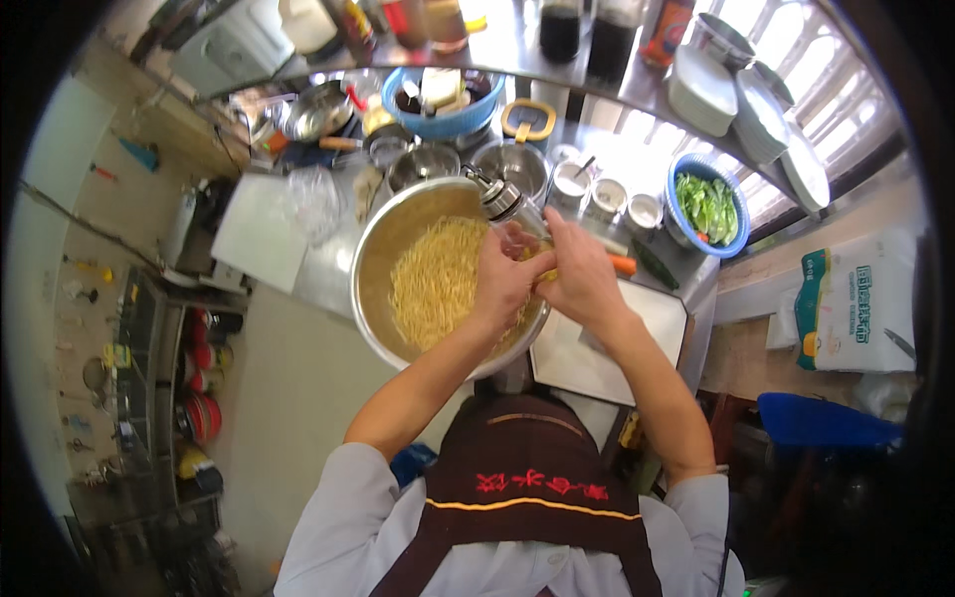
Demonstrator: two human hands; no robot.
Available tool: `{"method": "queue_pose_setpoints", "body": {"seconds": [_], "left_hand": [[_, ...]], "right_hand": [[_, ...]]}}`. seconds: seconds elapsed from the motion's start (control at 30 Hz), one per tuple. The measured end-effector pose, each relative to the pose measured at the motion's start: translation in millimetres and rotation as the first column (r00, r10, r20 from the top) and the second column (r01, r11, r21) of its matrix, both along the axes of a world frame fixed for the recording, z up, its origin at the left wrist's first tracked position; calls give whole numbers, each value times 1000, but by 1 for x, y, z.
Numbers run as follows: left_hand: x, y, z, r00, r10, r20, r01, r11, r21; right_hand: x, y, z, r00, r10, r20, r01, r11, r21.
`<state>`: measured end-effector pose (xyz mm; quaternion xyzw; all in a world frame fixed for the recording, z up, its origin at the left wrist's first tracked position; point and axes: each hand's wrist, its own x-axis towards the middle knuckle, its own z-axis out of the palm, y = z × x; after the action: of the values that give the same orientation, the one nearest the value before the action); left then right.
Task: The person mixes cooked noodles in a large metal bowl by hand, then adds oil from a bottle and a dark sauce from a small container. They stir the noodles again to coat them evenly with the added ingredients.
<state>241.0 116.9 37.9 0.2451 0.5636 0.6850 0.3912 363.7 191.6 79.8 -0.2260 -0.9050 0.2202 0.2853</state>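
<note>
A large stainless-steel bowl [365, 298] stands tilted at the table's edge, holding a heap of thin pale-yellow noodle-like strands [440, 287]. Over the bowl's right rim, a clear bottle with a metal pouring spout [515, 209] leans with its spout up and to the left. My left hand [503, 283] wraps the near side of this bottle. Against its right side rests my right hand [586, 276], thumb and fingers close to the left hand's. The bottle's lower part is mostly hidden by my hands.
A white cutting board [597, 358] lies right of the bowl. Beyond are a carrot [622, 263], a cucumber [655, 265], small seasoning tubs [608, 195] and a blue basket [675, 213] of cut greens. Steel bowls [424, 166] stand behind. An overhead shelf [627, 101] carries stacked white plates [701, 93].
</note>
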Motion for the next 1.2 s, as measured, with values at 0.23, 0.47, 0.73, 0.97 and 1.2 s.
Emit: {"method": "queue_pose_setpoints", "body": {"seconds": [0.23,0.47,0.73,0.97,1.2], "left_hand": [[19,-59,-31,921,64,383,-118,986,119],[-17,-73,-19,995,91,-33,-94,990,-103],[-101,4,80,840,49,-540,19,993,119],[-164,141,141,636,174,-752,-35,980,197],[-195,250,134,488,195,-851,-224,970,94]], "right_hand": [[-10,-29,-21,972,131,195,-135,991,4],[-29,-59,-26,996,91,2,-90,989,-116],[32,-38,7,965,-108,-240,23,943,-332],[172,-31,5,633,-683,-365,-27,451,-892],[166,13,-13,510,-742,-436,-38,486,-873]]}}
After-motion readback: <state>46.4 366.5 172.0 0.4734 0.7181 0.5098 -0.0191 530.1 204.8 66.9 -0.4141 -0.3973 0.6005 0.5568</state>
